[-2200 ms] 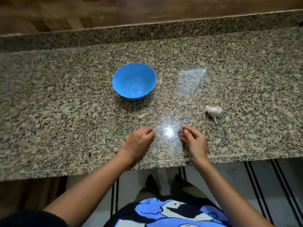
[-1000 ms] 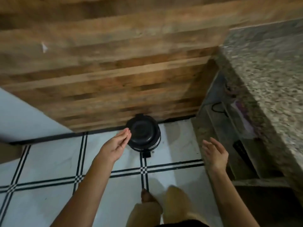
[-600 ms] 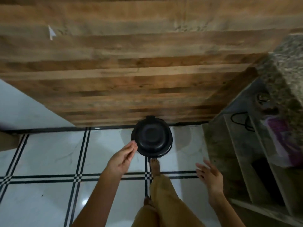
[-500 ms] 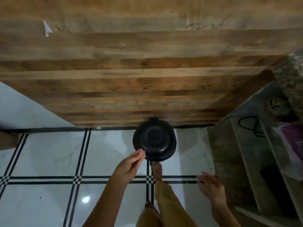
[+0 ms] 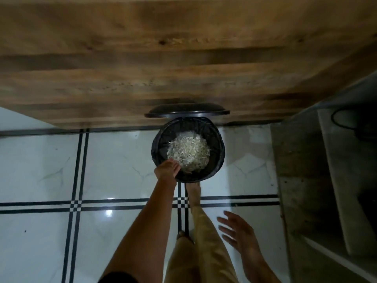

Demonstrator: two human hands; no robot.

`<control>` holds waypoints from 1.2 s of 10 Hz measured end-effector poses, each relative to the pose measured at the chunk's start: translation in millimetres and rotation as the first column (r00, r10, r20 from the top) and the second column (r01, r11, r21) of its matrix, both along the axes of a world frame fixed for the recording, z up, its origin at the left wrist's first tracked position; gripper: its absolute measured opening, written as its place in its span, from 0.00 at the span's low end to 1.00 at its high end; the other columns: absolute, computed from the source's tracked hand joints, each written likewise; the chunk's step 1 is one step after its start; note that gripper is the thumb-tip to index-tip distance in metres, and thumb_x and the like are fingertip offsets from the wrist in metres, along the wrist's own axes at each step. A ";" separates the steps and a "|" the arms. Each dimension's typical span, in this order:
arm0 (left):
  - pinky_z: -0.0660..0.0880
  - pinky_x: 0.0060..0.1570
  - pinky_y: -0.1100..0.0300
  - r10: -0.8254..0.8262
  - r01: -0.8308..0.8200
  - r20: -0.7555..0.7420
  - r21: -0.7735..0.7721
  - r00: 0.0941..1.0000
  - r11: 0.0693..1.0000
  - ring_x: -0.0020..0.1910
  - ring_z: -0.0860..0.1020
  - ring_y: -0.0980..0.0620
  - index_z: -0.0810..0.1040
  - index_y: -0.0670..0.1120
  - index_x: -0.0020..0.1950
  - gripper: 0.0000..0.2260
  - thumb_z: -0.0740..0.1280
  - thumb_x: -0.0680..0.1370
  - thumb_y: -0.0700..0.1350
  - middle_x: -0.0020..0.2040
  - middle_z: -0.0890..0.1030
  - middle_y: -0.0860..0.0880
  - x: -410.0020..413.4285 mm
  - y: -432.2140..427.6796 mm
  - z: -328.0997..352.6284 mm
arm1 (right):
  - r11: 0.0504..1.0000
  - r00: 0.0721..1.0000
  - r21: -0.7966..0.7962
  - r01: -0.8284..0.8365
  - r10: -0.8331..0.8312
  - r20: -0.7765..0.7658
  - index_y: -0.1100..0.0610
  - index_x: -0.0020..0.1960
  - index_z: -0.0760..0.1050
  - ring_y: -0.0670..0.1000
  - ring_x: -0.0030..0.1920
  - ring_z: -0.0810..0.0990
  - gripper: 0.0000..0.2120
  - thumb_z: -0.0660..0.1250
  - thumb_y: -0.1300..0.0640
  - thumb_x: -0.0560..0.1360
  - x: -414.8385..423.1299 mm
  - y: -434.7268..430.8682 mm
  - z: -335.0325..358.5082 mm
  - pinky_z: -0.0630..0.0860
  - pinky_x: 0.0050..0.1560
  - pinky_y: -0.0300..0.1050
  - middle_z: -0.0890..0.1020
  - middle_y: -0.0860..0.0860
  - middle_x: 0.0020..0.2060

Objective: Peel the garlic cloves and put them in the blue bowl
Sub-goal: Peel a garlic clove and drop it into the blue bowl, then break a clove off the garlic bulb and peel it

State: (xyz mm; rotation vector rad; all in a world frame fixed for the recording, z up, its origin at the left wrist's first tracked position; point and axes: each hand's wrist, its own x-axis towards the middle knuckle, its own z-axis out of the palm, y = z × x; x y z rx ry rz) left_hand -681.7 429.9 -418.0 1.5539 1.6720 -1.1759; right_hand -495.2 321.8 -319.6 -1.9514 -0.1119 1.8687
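Reaching over the near rim of the black pedal bin (image 5: 219, 158), the left hand (image 5: 166, 169) points its fingers down into the opening; whether they hold anything cannot be told. Pale garlic skins (image 5: 188, 153) fill the bin, and its lid (image 5: 186, 112) stands raised. A bare foot (image 5: 193, 193) meets the bin's base. Farther right, the right hand (image 5: 237, 230) hangs spread, holding nothing. No cloves or bowl show.

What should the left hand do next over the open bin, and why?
Probably let go of whatever scraps it carries. The left hand reaches past the bin's rim, the lid is up, and pale peelings already lie inside.
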 end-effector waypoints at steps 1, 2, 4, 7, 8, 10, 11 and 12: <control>0.52 0.71 0.65 0.712 -0.821 0.448 0.097 0.540 0.562 0.76 0.44 0.56 0.32 0.45 0.74 0.25 0.37 0.78 0.39 0.78 0.44 0.46 -8.7 33.2 -10.8 | 0.990 0.993 0.102 -0.095 0.088 0.072 0.58 0.55 0.73 0.60 0.57 0.77 0.07 0.59 0.61 0.78 -17.9 28.3 2.3 0.74 0.55 0.49 0.77 0.61 0.59; 0.70 0.65 0.60 0.791 -1.000 0.612 -0.008 -0.005 0.000 0.68 0.70 0.49 0.62 0.34 0.71 0.25 0.50 0.73 0.29 0.73 0.63 0.39 -5.1 41.1 -23.6 | 0.991 0.995 0.116 -0.074 0.066 0.069 0.67 0.57 0.74 0.66 0.60 0.74 0.12 0.60 0.62 0.78 -33.6 60.7 8.7 0.74 0.54 0.49 0.75 0.68 0.59; 0.78 0.46 0.58 0.646 -0.958 0.709 -0.248 -0.282 -0.146 0.46 0.80 0.48 0.79 0.45 0.39 0.12 0.63 0.76 0.30 0.45 0.81 0.44 -11.0 23.6 10.1 | 0.991 0.999 0.134 -0.029 0.032 -0.023 0.66 0.62 0.72 0.59 0.59 0.77 0.14 0.57 0.63 0.80 -47.9 94.9 12.2 0.75 0.54 0.44 0.78 0.61 0.58; 0.79 0.51 0.54 0.509 -0.970 0.854 -0.205 -0.110 0.133 0.44 0.81 0.47 0.81 0.46 0.41 0.12 0.64 0.75 0.31 0.42 0.84 0.45 51.2 -25.0 176.5 | 0.971 0.979 0.223 0.085 -0.040 -0.200 0.62 0.65 0.70 0.55 0.58 0.77 0.16 0.54 0.59 0.81 -28.0 68.0 135.3 0.72 0.61 0.47 0.79 0.57 0.57; 0.76 0.38 0.64 0.485 -0.921 0.872 -0.246 -0.074 0.302 0.36 0.80 0.52 0.80 0.44 0.41 0.09 0.64 0.76 0.34 0.31 0.81 0.53 107.9 -44.7 246.1 | 0.927 0.973 0.323 0.191 -0.136 -0.185 0.62 0.64 0.71 0.54 0.55 0.78 0.15 0.57 0.60 0.80 25.0 39.7 200.6 0.73 0.59 0.47 0.79 0.58 0.56; 0.75 0.43 0.59 0.399 -0.659 0.916 -0.272 0.046 0.701 0.43 0.79 0.51 0.80 0.46 0.46 0.06 0.64 0.78 0.38 0.43 0.82 0.47 260.4 -100.7 344.7 | 0.737 0.891 0.518 0.433 -0.438 -0.122 0.60 0.56 0.75 0.51 0.45 0.79 0.10 0.57 0.61 0.79 181.4 -55.7 313.8 0.76 0.49 0.42 0.79 0.58 0.57; 0.74 0.42 0.60 0.308 -0.475 0.951 -0.265 0.015 0.839 0.41 0.78 0.54 0.79 0.44 0.48 0.07 0.63 0.78 0.36 0.43 0.81 0.48 358.0 -156.3 378.3 | 0.606 0.789 0.579 0.545 -0.605 -0.109 0.63 0.63 0.72 0.48 0.40 0.78 0.14 0.56 0.60 0.80 264.8 -131.2 349.4 0.76 0.40 0.37 0.77 0.60 0.60; 0.73 0.35 0.68 0.184 -0.257 0.983 -0.174 0.018 0.951 0.38 0.77 0.55 0.80 0.40 0.52 0.08 0.63 0.77 0.33 0.41 0.81 0.48 461.5 -235.3 403.0 | 0.436 0.626 0.651 0.621 -0.776 -0.076 0.66 0.64 0.70 0.47 0.40 0.77 0.16 0.56 0.60 0.80 342.3 -231.6 365.6 0.73 0.38 0.35 0.77 0.61 0.60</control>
